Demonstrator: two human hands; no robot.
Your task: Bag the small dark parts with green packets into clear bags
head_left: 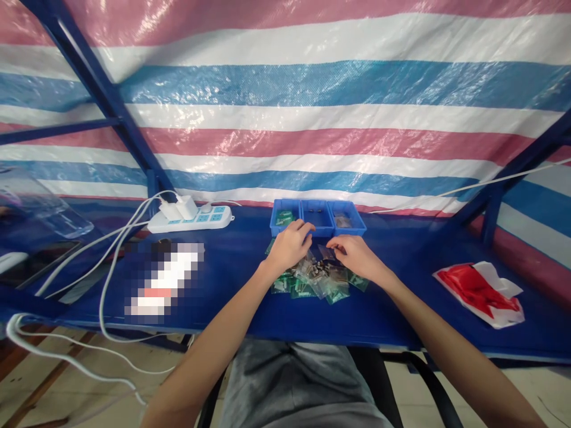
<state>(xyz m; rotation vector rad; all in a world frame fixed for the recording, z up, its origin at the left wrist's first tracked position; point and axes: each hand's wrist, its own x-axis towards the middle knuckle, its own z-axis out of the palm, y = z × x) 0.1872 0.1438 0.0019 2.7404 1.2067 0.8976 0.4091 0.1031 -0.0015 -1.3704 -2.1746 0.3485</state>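
Observation:
My left hand point(291, 245) is over the left part of a heap of small plastic bags point(323, 276), in front of the blue three-part bin point(317, 224). Its fingers are curled, and whatever may be in them is hidden. At the heap's right side, my right hand point(357, 255) pinches what looks like a small clear plastic bag point(327, 252) between thumb and fingertips. The heap mixes clear and green bags with small metal parts. Green bags point(284, 217) lie in the bin's left compartment, a few small dark pieces in the middle, and clear bags point(343, 221) in the right.
A white power strip point(191, 220) with plugs and looping white cables point(109, 285) occupies the table's left. A red and white plastic packet point(482, 294) lies at right. Blue frame posts point(100, 86) flank the striped sheet point(312, 142) behind the blue table point(232, 267).

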